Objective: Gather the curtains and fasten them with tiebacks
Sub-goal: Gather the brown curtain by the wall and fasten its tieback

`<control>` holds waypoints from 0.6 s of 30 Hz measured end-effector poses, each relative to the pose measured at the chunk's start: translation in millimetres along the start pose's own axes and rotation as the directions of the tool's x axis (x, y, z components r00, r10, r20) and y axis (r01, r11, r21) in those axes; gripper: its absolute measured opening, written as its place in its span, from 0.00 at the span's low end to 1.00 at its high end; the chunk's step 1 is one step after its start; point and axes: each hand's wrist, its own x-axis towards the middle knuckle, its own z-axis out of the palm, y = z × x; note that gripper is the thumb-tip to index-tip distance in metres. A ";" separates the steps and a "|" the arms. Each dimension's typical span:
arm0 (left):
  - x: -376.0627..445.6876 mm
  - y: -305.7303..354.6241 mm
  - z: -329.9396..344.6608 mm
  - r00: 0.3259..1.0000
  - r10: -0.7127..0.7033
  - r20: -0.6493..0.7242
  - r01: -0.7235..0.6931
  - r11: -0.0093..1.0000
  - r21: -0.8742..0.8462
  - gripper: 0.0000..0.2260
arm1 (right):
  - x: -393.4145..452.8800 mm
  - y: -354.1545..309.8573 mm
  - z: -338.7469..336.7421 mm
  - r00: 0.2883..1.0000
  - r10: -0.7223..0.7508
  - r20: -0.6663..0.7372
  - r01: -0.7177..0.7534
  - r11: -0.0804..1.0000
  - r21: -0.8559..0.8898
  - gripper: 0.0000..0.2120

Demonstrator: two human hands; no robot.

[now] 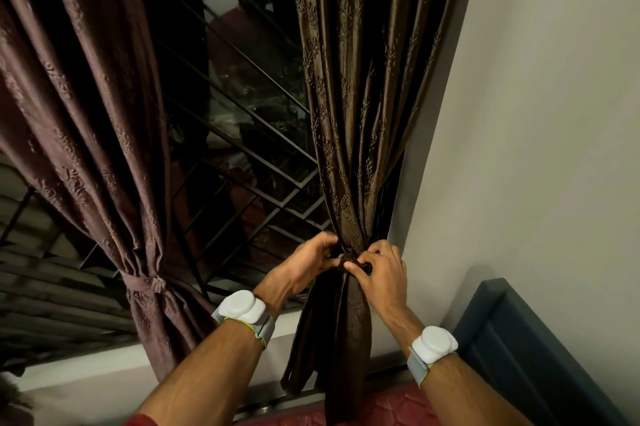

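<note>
The right curtain, dark brown with a leaf pattern, hangs gathered into a narrow bunch at waist height beside the wall. A dark tieback circles that bunch. My left hand grips the tieback and the gathered cloth from the left. My right hand pinches the tieback's end from the right, fingers curled. Most of the tieback is hidden under my fingers. The left curtain, a lighter brown, is bunched and held by its own knotted tieback.
Between the curtains is a dark window with a metal grille. A white sill runs below. A pale wall stands right of the curtain, with a dark blue padded headboard and a red mattress at the bottom right.
</note>
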 end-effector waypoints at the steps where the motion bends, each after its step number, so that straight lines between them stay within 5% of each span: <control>1: 0.7 -0.6 0.8 1.000 0.020 -0.016 -0.019 0.999 0.048 0.13 | -0.3 -1.3 -0.6 1.000 0.001 -0.003 -0.001 1.000 -0.003 0.16; 7: 3.8 -2.8 -0.2 0.994 0.085 0.070 -0.108 0.881 0.460 0.21 | -1.8 -11.1 -2.1 1.000 0.022 0.001 -0.022 0.999 -0.030 0.16; 14: 11.0 -9.6 -2.0 0.978 0.157 0.140 -0.210 0.776 0.595 0.20 | -1.8 -10.2 0.4 0.996 0.074 -0.042 -0.076 0.996 -0.051 0.17; 18: 13.6 -19.0 -11.0 0.948 0.316 0.045 -0.257 0.671 0.696 0.15 | -2.6 -5.5 2.9 0.994 0.082 -0.069 -0.079 0.995 0.057 0.15</control>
